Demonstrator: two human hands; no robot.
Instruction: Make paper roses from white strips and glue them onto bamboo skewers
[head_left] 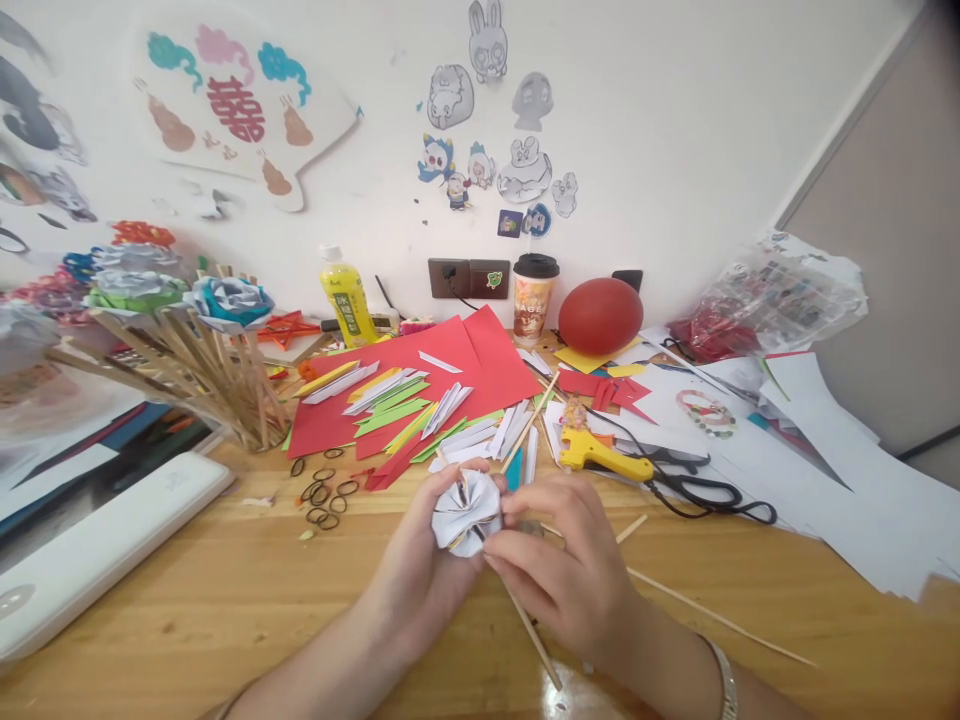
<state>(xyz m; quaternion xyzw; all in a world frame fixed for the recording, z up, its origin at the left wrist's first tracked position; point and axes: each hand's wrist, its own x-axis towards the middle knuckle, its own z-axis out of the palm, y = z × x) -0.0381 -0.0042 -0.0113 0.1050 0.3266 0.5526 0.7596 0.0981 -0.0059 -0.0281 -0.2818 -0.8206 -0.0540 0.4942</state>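
Note:
Cupped in my left hand (420, 560) is a white folded paper flower (466, 510), its petals gathered round the middle with a bit of yellow showing among the folds. My right hand (562, 550) pinches the flower's right edge between thumb and fingers. Below the hands a wooden stick (536, 640) slants down toward me; whether it joins the flower is hidden. Behind the hands lie folded white paper strips (480, 440) and green paper strips (394, 400). Several black rubber bands (321, 495) are left of my left hand.
A yellow glue gun (606, 455) and black scissors (705, 490) lie to the right. Further back are a red balloon (600, 315), a lidded cup (534, 300) and a yellow bottle (349, 300). Bundled sticks (217, 370) and a long white device (112, 550) stand left.

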